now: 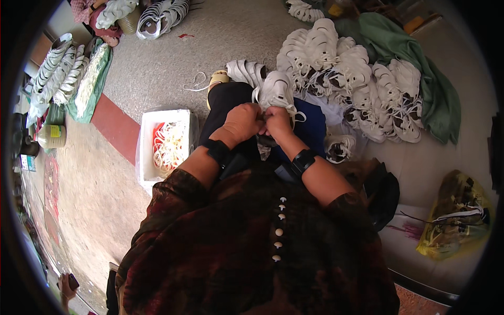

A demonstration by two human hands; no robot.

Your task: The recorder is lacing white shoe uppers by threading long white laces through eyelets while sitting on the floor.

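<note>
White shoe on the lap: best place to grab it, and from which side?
Take the white shoe by its toe end, coming from the far side. The toe points away and shows bare, while the left hand and right hand crowd the near end, so a grip there would probably collide.

Matt white leather-like sneaker (277,90) with woven white cloth laces (195,84), soft blue cloth (314,126) beneath, rough speckled grey concrete floor (157,63), crinkled glossy yellow plastic bag (458,215), matt white foam box (164,118).

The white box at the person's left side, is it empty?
No, the white box holds a heap of white laces, with some red showing beside them.
</note>
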